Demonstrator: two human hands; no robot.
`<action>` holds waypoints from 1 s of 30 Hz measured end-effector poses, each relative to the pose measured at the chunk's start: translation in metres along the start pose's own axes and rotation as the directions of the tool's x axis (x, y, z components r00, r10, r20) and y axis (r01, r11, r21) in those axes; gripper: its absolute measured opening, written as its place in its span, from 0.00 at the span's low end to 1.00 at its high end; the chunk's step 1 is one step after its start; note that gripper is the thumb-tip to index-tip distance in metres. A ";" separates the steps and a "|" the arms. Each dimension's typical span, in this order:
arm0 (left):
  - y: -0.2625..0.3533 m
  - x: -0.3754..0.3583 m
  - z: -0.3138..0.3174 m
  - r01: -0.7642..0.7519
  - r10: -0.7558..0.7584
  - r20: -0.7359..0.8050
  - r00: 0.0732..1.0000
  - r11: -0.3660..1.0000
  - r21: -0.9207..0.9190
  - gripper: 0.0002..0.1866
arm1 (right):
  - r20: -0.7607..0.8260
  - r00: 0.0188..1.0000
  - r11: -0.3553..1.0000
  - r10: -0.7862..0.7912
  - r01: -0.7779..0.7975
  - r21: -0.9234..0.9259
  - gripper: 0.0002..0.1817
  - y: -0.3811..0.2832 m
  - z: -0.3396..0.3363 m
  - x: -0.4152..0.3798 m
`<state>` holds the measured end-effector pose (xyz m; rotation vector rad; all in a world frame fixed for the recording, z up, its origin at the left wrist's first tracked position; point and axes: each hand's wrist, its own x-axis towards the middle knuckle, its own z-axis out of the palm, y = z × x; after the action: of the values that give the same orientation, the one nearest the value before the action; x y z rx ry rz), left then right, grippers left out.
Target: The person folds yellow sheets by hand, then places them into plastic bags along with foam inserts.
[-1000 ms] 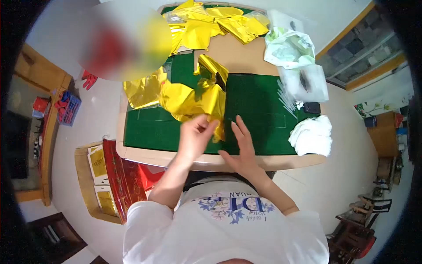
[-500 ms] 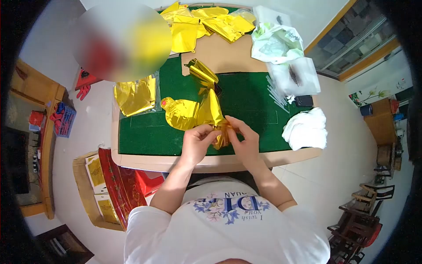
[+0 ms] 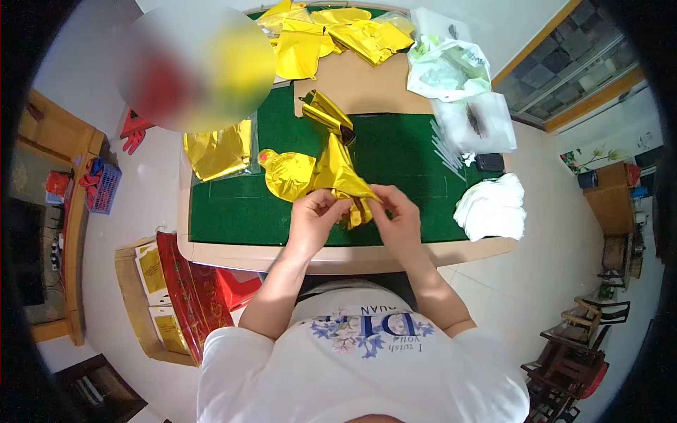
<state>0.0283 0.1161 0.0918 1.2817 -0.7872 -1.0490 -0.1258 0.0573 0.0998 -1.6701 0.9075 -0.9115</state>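
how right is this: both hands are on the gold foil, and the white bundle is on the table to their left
The side is wrong: left hand and right hand are on the gold foil, but the head view shows the white bundle on the table to their right.

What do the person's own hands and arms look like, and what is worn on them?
The left hand and right hand are bare, without gloves. The forearms are uncovered; short white sleeves end about the elbows. No watch shows.

Scene brightly lit; glare streaks the gold foil. Strong fisheye bending toward black, vignetted edges. Oval blur covers upper left.
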 end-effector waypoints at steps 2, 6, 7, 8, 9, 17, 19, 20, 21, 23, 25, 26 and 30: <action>-0.001 -0.001 -0.006 0.015 -0.015 0.017 1.000 0.999 0.036 0.08 | -0.096 0.995 0.999 0.026 -0.028 -0.020 0.09 0.004 -0.008 0.005; -0.008 -0.003 -0.008 0.008 -0.012 0.038 0.999 0.994 0.110 0.11 | -0.154 0.988 0.999 -0.020 0.015 -0.035 0.06 -0.001 -0.014 0.013; -0.005 -0.004 -0.010 0.008 -0.013 0.040 0.999 0.994 0.111 0.11 | -0.156 0.988 0.999 -0.019 0.014 -0.034 0.06 -0.004 -0.015 0.014; 0.005 -0.006 -0.012 0.038 -0.067 0.074 0.995 0.939 0.341 0.11 | -0.155 0.983 0.991 -0.098 0.083 -0.105 0.05 -0.009 -0.017 0.015; 0.011 -0.006 -0.016 0.055 -0.127 0.094 0.987 0.831 0.553 0.11 | -0.149 0.973 0.973 -0.177 0.151 -0.176 0.05 -0.014 -0.018 0.016; 0.078 -0.009 -0.017 -0.428 0.489 0.210 0.846 0.392 0.814 0.46 | -0.012 0.825 0.728 -0.565 0.491 -0.478 0.11 -0.048 -0.032 0.041; 0.089 -0.004 -0.001 -0.514 0.588 0.243 0.771 0.350 0.783 0.47 | 0.053 0.801 0.696 -0.597 0.550 -0.462 0.12 -0.057 -0.022 0.042; 0.094 0.001 0.004 -0.534 0.617 0.236 0.751 0.358 0.766 0.46 | 0.115 0.771 0.662 -0.626 0.603 -0.444 0.12 -0.062 -0.019 0.042; 0.098 0.006 0.002 -0.534 0.620 0.234 0.749 0.356 0.767 0.46 | 0.138 0.776 0.662 -0.615 0.604 -0.444 0.13 -0.066 -0.019 0.042; 0.103 0.014 -0.006 -0.577 0.573 0.350 0.741 0.277 0.768 0.34 | 0.136 0.766 0.645 -0.628 0.611 -0.459 0.12 -0.071 -0.022 0.045; 0.089 0.024 -0.013 -0.554 0.489 0.357 0.796 0.350 0.756 0.27 | 0.155 0.772 0.620 -0.617 0.598 -0.509 0.14 -0.066 -0.027 0.045; 0.085 0.028 -0.015 -0.524 0.402 0.367 0.839 0.414 0.744 0.21 | 0.157 0.769 0.618 -0.620 0.601 -0.507 0.14 -0.067 -0.026 0.045; 0.089 0.038 -0.018 -0.436 0.517 0.149 0.843 0.496 0.751 0.06 | 0.043 0.764 0.643 -0.644 0.571 -0.510 0.20 -0.068 -0.026 0.028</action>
<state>0.0736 0.0843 0.1728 1.6488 -1.5155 -0.1361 -0.1271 0.0375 0.1752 -2.4808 0.6963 -1.3438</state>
